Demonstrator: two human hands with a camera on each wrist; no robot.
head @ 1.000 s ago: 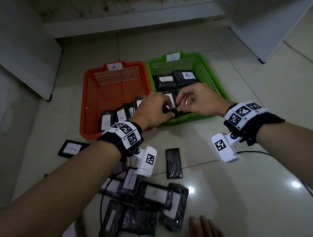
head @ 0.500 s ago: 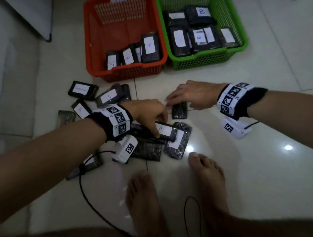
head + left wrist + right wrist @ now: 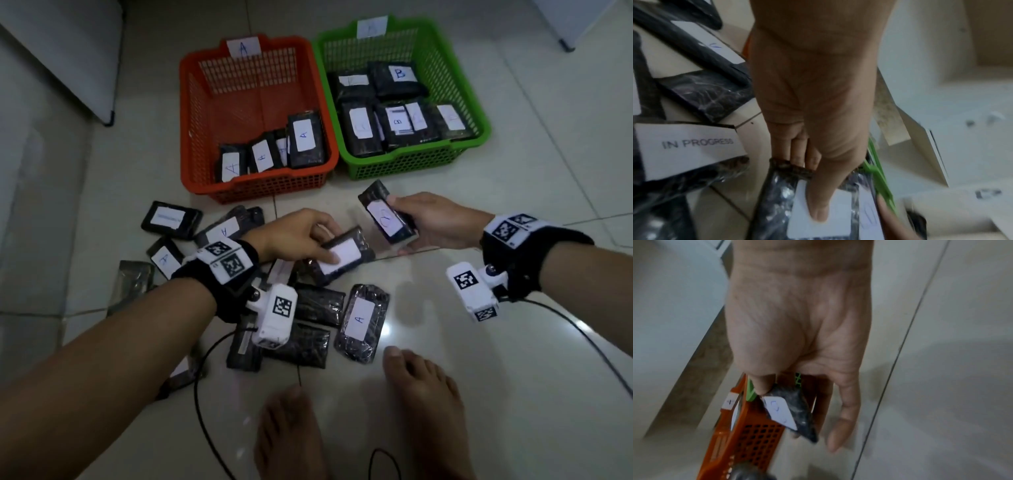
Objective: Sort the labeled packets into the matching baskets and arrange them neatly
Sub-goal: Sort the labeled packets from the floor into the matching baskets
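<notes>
Two hands were busy at mid-frame in the head view, each with a dark packet. Our left hand (image 3: pixel 294 234) pinched a packet with a blank-looking white label (image 3: pixel 344 257), thumb laid flat on the label and fingers curled under its end, as the left wrist view showed (image 3: pixel 816 170); that packet sat tilted at the top of the loose pile. Our right hand (image 3: pixel 431 219) gripped a second packet (image 3: pixel 385 216) by its end, thumb on top and fingers beneath, holding it raised off the floor just right of the first, its label bearing a blue mark we could not read. Below the hands, toward lower centre, lay the pile of loose packets (image 3: pixel 308 325), one with an A label (image 3: pixel 361 320) at its right edge, more spread out toward the left of the frame. Above, at upper centre, the orange basket (image 3: pixel 195 137) tagged A held a row of A packets along its near wall. Touching its right side, the green basket (image 3: pixel 479 116) held B packets in two rows. Our bare feet (image 3: pixel 421 394) showed at the bottom edge, on the pale tiled floor (image 3: pixel 513 377).
</notes>
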